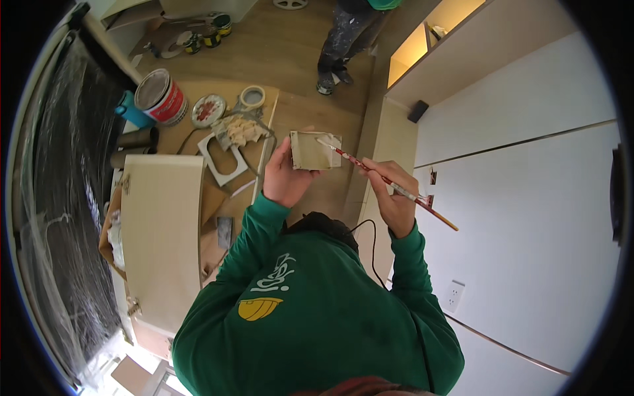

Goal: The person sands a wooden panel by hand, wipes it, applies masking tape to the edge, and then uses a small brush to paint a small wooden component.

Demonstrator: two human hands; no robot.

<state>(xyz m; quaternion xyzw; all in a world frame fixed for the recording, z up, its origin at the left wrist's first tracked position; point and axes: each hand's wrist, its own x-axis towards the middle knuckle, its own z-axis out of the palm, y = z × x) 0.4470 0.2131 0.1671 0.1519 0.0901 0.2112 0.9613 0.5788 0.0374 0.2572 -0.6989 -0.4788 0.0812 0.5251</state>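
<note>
Chest-high in front of me, my left hand (284, 179) grips a small, shallow, square cream-coloured box (313, 159) from its left and lower side. Its inside faces up and looks smeared pale. In my right hand (395, 201) is a slim paintbrush (439, 216), pinched around the middle of its handle. The handle is red with pale paint smears and ends in a yellowish tip at the lower right. The brush slants up to the left, and its bristle end lies over the inside of the box near the upper edge. Whether the bristles touch it, I cannot tell.
On the bench at left are a paint can (173, 105), a tape roll (252, 97), a round lid (209, 111), a white frame (226, 169) and a pale panel (162, 231). Another person (350, 39) stands ahead. White cabinet fronts (515, 191) line the right.
</note>
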